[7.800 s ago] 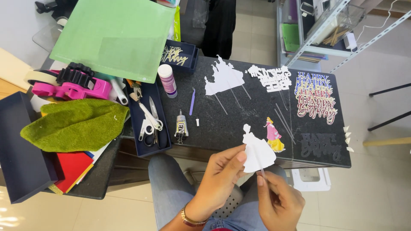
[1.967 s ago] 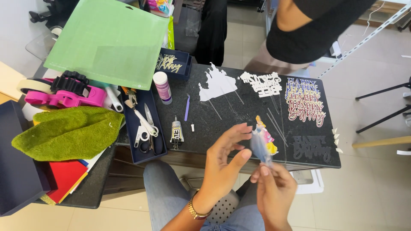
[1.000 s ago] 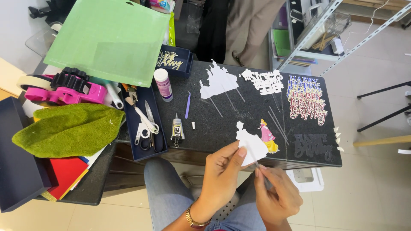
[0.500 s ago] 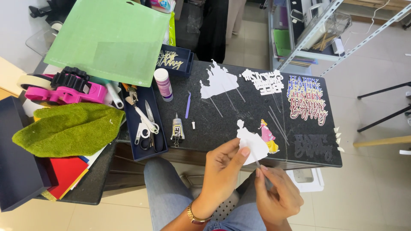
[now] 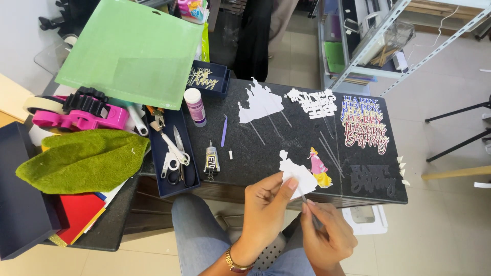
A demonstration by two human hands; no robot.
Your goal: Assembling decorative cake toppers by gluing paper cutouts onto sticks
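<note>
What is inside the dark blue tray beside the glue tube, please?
The dark blue tray holds white-handled scissors and pliers. Its far end runs under the green cutting mat, so anything there is hidden.

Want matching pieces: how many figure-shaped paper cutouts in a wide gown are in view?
2: a white figure cutout pinched in the left hand, and a coloured figure cutout lying on the black board just beside it. Others may be hidden.

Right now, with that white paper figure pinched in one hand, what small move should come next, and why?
Probably press the thin stick in the right hand against the white cutout's back: the left hand holds it steady, and their ends already meet.
</note>
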